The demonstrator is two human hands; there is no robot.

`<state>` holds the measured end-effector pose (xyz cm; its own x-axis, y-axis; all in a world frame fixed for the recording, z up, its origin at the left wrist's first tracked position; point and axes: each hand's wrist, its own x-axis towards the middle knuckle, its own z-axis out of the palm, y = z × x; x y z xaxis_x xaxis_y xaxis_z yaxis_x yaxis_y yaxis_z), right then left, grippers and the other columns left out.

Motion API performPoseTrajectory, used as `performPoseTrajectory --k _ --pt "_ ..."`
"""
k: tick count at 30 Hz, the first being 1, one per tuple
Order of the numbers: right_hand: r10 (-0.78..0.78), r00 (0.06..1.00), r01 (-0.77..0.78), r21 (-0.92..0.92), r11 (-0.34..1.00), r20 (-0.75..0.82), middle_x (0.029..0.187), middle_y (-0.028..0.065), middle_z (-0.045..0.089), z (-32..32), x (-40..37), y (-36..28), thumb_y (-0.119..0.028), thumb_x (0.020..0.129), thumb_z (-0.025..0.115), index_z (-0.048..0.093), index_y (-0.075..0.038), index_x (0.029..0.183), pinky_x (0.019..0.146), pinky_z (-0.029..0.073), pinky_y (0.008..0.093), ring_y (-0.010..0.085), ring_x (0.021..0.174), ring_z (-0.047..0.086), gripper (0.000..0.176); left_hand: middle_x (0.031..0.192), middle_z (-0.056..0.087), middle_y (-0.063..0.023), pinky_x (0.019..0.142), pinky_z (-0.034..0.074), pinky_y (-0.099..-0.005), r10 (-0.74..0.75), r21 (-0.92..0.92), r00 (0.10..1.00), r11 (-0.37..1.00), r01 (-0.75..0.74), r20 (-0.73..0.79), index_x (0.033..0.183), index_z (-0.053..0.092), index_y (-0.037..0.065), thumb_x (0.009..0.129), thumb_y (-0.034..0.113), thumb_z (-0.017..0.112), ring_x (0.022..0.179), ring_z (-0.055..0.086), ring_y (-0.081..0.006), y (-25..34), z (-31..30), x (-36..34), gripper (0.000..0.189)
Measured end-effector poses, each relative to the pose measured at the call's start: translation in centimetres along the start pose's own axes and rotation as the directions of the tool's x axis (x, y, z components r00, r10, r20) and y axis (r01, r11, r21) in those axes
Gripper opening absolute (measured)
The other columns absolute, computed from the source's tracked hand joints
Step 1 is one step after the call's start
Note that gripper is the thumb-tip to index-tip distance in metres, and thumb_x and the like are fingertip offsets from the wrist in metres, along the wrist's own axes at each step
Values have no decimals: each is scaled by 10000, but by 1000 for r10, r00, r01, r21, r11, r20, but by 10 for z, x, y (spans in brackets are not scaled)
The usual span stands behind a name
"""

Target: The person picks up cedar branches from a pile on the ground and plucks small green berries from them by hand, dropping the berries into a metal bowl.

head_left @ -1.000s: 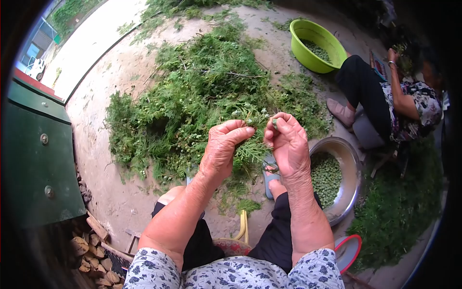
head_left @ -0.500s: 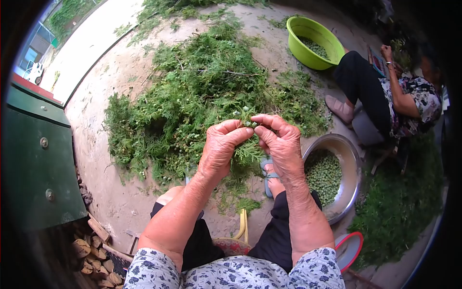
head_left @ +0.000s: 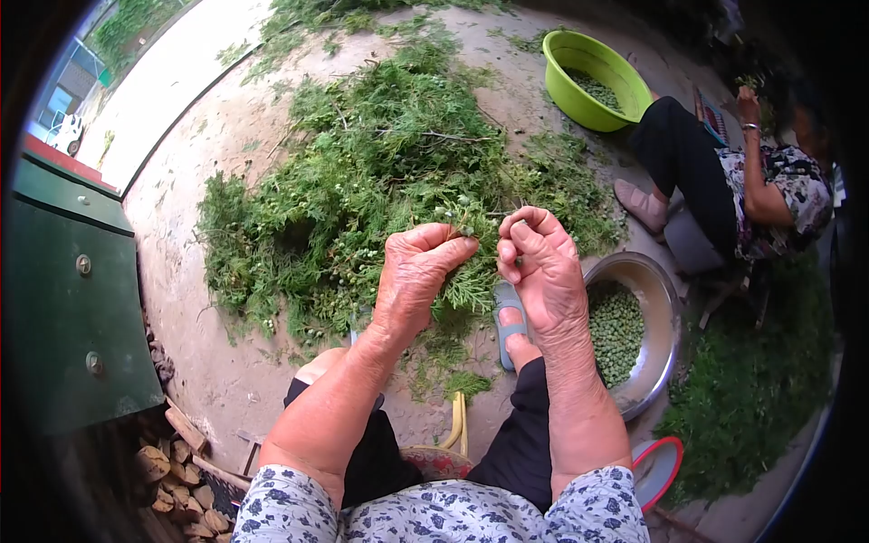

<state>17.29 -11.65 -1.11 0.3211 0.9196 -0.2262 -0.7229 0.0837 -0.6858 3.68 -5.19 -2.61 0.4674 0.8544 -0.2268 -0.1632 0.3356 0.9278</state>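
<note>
My left hand (head_left: pixel 418 271) pinches a leafy green conifer sprig (head_left: pixel 471 288) between thumb and forefinger, with small pale-green cones (head_left: pixel 466 228) at its tip. Just to the right, apart from the sprig, my right hand (head_left: pixel 543 267) is closed with its fingers curled. A small green cone (head_left: pixel 519 261) shows among those fingers, partly hidden. Beneath both hands spreads a large heap of cut conifer branches (head_left: pixel 362 172). Beside my right forearm stands a metal basin (head_left: pixel 665 326) holding many picked green cones (head_left: pixel 615 330).
A lime-green tub (head_left: pixel 579 100) with cones stands at the back right, near a seated person (head_left: pixel 760 181). More greenery (head_left: pixel 751 389) lies at the right. A red-rimmed container (head_left: pixel 670 462) is by my right elbow. Split firewood (head_left: pixel 181 489) and a green metal panel (head_left: pixel 72 299) are at left.
My right hand has drawn away from the sprig to the right, its fingers curling in. My left hand keeps its pinch in nearly the same place.
</note>
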Motion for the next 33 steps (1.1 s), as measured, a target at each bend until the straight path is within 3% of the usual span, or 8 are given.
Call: performPoseTrajectory --k 2,8,10,14,21,23,26,33 --pt "-6 999 20 -260 965 53 746 18 547 -1 -2 2 -57 811 573 520 -16 995 472 369 182 69 588 506 195 584 469 73 477 299 -210 31 77 999 997 -32 13 636 583 32 754 91 641 553 387 -14 -2 -2 -1 144" --pt "-6 999 19 -286 958 44 718 -4 552 4 -3 11 -59 800 611 570 -12 950 478 371 171 39 576 487 163 560 437 71 446 273 -216 79 204 997 976 -81 20 621 559 8 767 107 639 532 350 -17 1 2 -3 194" --pt "-64 995 93 -519 849 74 748 -3 568 5 -3 12 -69 797 621 576 -20 932 491 385 168 32 581 483 150 559 438 65 450 285 -220 113 268 993 956 -121 44 634 560 -7 771 110 635 538 354 -20 -1 1 -3 195" --pt "-17 999 -4 -459 888 -41 725 -25 576 6 -3 14 -70 795 632 598 -19 908 476 383 162 25 541 466 128 577 476 58 467 313 -211 62 328 996 941 -80 64 690 587 -17 780 122 628 551 384 -18 4 2 -6 170" --pt "-93 995 62 -503 862 -36 692 -21 567 -1 -1 16 -76 814 618 597 -19 897 453 372 160 28 515 466 103 678 588 2 577 411 -207 24 212 996 976 -41 85 804 627 -14 772 101 629 615 517 -58 4 -2 -4 119" --pt "48 999 -43 -290 956 12 691 -10 558 -4 -2 11 -84 830 602 572 -22 904 454 373 180 50 537 490 101 674 577 7 560 401 -202 -10 69 998 998 6 58 806 624 -24 778 134 622 610 491 -47 5 0 -6 160" --pt "50 999 -50 -35 998 0 721 11 561 -8 0 10 -87 847 576 544 -28 917 466 382 202 78 578 514 96 700 576 14 587 417 -209 -4 -29 997 1000 6 73 788 624 4 768 85 634 625 517 -62 5 0 -4 84" --pt "-1 1000 1 11 1000 -31 729 17 556 -6 2 -4 -85 835 589 532 -46 900 457 374 196 79 578 515 95 652 509 40 552 378 -195 75 196 996 977 -84 52 784 614 -24 802 139 627 619 453 -28 8 2 -5 164"
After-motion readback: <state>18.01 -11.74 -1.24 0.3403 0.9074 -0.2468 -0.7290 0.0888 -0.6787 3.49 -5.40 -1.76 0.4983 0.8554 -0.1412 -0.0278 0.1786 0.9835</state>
